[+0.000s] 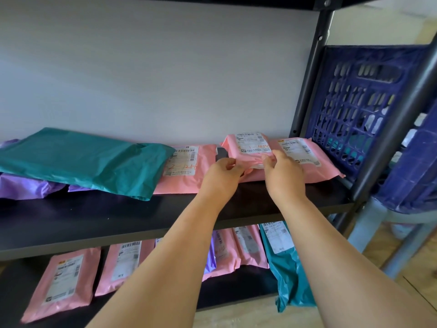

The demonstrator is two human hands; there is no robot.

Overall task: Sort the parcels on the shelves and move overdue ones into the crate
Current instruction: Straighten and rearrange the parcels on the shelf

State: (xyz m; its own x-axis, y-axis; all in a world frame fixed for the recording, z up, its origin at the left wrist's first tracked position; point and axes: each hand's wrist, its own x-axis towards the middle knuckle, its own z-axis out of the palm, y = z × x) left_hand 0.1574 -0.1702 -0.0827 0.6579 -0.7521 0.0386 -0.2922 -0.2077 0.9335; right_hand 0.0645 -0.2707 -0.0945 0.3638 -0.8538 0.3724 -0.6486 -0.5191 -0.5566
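In the head view, the left grip (220, 176) and the right grip (283, 174) both pinch the near edge of a small pink parcel (250, 147). It sits label-up on the upper shelf (118, 214), partly over another pink parcel (307, 157). This looks like the label check. If it is overdue, the next move is lifting it right into the blue crate (359, 102).

The left hand (222, 172) and right hand (283, 172) are bare; both forearms (165, 245) are bare to the frame's edge.
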